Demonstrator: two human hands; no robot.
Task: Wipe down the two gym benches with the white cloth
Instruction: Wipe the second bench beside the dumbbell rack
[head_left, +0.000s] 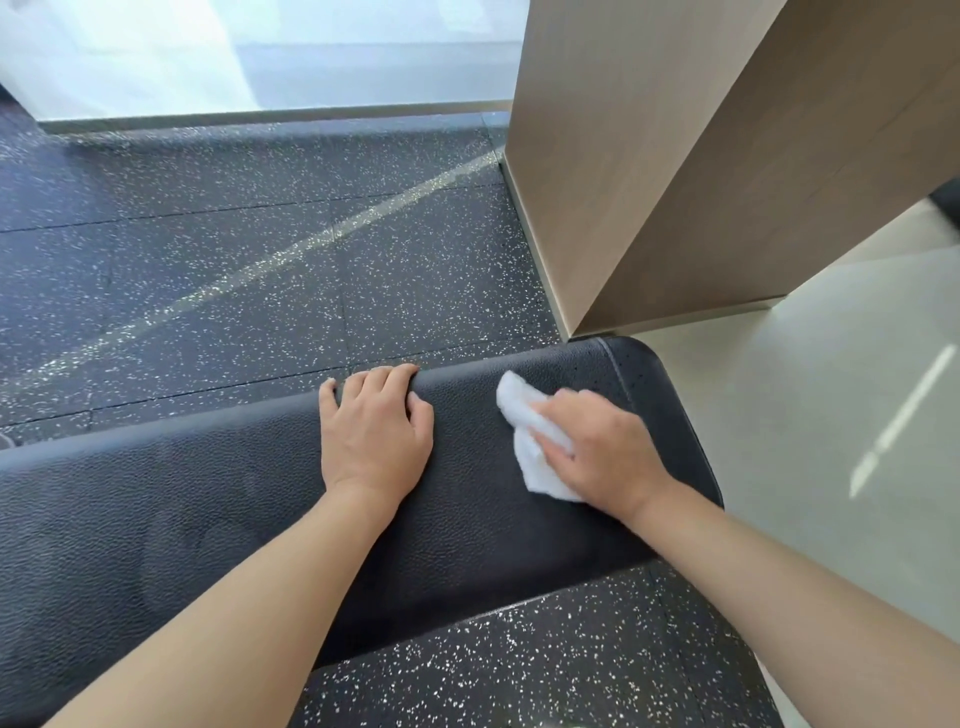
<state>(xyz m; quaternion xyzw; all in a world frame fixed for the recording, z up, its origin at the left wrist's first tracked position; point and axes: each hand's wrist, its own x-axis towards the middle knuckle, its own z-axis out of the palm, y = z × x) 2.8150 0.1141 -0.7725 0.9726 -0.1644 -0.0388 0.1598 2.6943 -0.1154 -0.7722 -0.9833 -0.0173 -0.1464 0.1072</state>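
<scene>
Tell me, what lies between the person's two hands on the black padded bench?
In the head view, only bare black textured bench padding lies between the left hand and the crumpled white cloth that the right hand presses down.

Wooden pillar (649, 156) crowds the bench (467, 519) end; floor (208, 234) beyond lies open.

Dark rubber floor (218, 249) speckled with white flecks, laid in large tiles with thin seams. Pale diagonal streak of light (291, 254) crosses it. Far edge: low pale baseboard (270, 118) under frosted glass wall (260, 52), bright daylight behind. Right: tall square column (675, 156) in light wood-grain panel, metal trim at base. Beyond column, smooth cream tiled floor (831, 441), glossy, carrying narrow bright reflection (901, 421). Speckled rubber meets cream tile near lower right.
</scene>
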